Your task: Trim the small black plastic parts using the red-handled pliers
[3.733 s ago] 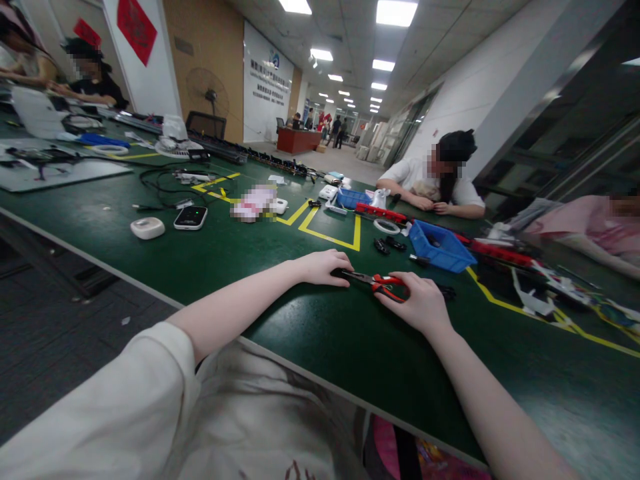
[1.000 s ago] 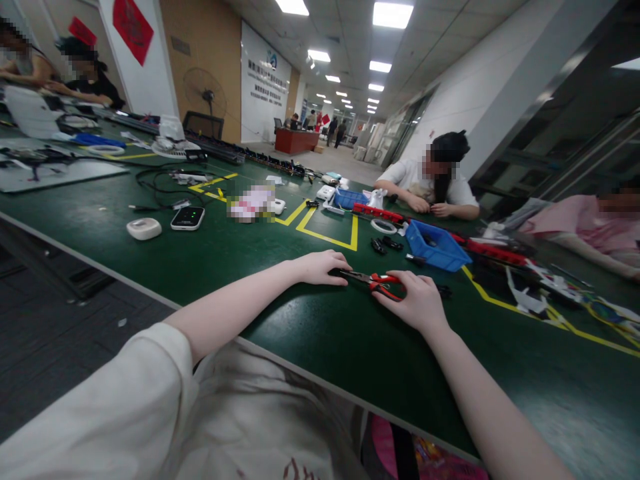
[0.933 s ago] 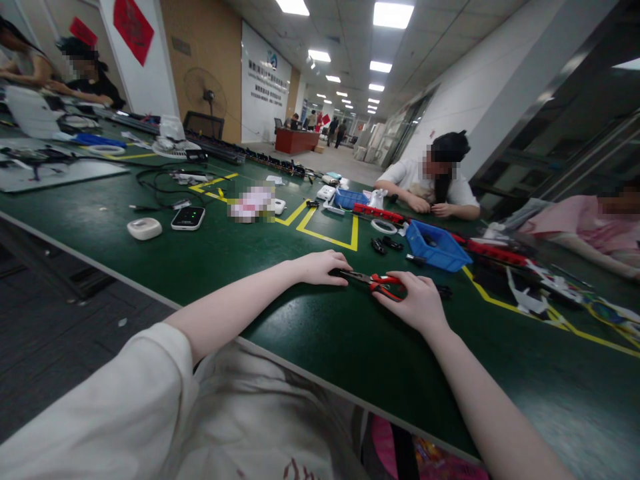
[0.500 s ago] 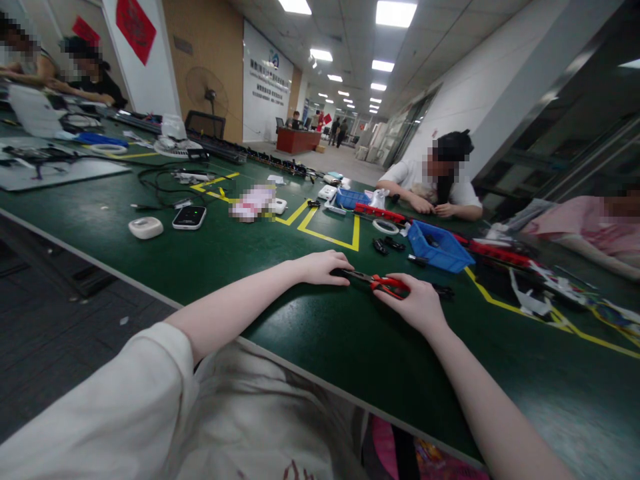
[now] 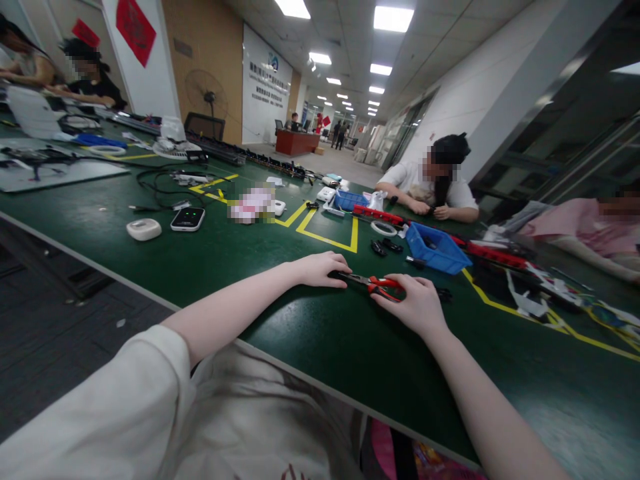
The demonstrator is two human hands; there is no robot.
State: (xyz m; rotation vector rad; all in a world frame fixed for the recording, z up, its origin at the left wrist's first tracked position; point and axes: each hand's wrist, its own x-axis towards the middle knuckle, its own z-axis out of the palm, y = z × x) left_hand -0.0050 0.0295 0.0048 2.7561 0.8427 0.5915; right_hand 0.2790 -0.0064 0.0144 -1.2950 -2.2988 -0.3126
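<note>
Nearby — blue bin (image 5: 436, 248), tape roll (image 5: 384, 228).

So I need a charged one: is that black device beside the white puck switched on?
On: the black device shows small green lights.

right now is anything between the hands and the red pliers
Nothing visible: the right hand already rests on the red pliers handles, and the left hand touches their tip on the green table.

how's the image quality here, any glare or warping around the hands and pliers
Head view: ceiling lights leave a soft glare patch on the green table below the left hand; right hand and red-handled pliers are fairly sharp; wide-angle warping stretches the edges.
</note>
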